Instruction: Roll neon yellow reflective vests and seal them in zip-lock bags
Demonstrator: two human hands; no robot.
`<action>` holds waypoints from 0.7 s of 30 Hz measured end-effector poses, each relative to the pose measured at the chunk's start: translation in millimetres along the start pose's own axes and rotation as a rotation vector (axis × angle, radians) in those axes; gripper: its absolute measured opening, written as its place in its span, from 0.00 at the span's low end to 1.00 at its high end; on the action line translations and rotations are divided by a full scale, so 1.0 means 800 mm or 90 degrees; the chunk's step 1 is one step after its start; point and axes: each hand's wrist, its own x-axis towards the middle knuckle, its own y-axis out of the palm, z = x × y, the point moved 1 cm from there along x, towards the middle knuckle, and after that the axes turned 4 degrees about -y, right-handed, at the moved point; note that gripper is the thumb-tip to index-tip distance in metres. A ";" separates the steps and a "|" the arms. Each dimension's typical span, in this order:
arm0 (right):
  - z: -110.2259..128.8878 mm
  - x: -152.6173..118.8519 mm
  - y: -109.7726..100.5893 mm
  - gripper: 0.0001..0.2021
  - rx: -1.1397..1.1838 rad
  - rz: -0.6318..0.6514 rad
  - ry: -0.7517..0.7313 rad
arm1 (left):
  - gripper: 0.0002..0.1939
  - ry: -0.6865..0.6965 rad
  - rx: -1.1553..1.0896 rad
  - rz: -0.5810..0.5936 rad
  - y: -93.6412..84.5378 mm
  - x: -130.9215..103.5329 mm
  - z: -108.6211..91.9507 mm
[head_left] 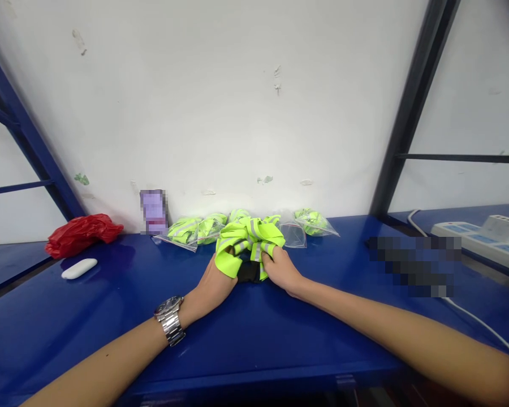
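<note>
One yellow-green reflective strap bundle (254,230) marks the dial's centre at the blue table (258,333). The left hand (215,287), at eight o'clock, and the right hand (283,272), at four, each have a closed grip on it. Bagged straps (185,230) lie near nine and three, a red bag (85,233) beyond nine.

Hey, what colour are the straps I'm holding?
The straps are neon yellow-green with silver-grey stripes; the head view shows it.

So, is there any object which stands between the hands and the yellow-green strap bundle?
Nothing visible does: the left hand and right hand are both directly on the strap bundle. The bagged straps lie behind it, near the wall.
</note>
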 end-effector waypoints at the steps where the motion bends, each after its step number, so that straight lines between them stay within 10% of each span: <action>1: -0.001 0.000 0.000 0.07 0.007 -0.003 0.001 | 0.18 0.023 0.005 0.026 0.000 0.001 -0.002; 10: -0.004 0.001 -0.001 0.07 0.067 -0.001 0.028 | 0.17 0.041 0.115 0.188 0.007 0.004 -0.052; 21: 0.003 -0.004 0.009 0.20 0.176 -0.032 0.104 | 0.25 0.042 0.105 0.253 0.006 0.010 -0.054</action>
